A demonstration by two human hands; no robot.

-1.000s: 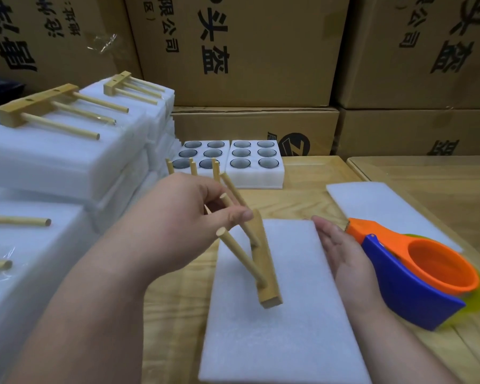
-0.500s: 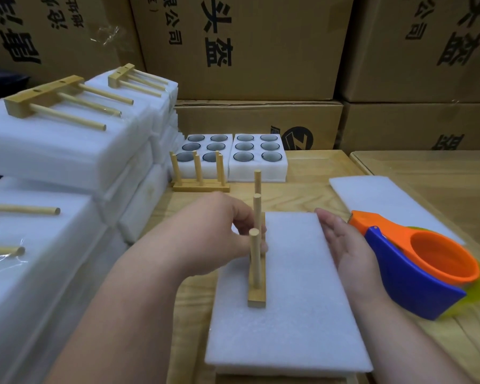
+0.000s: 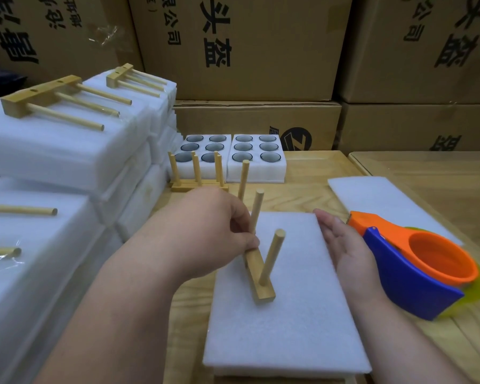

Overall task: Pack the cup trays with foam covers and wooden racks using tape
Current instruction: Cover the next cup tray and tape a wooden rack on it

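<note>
Wooden and pale, the rack (image 3: 261,273) has a flat base bar with three round pegs leaning up to the right. It sits on the white foam cover (image 3: 288,328), its far end under the left hand (image 3: 216,234), whose curled fingers grip the middle peg. Right of it, the right hand (image 3: 344,245) rests open, fingers straight along the foam's edge.

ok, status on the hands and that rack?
Left hand grips wooden rack, pegs up, on foam cover. Right hand open against cover's right edge. Tape dispenser just right of it, unused.
</note>
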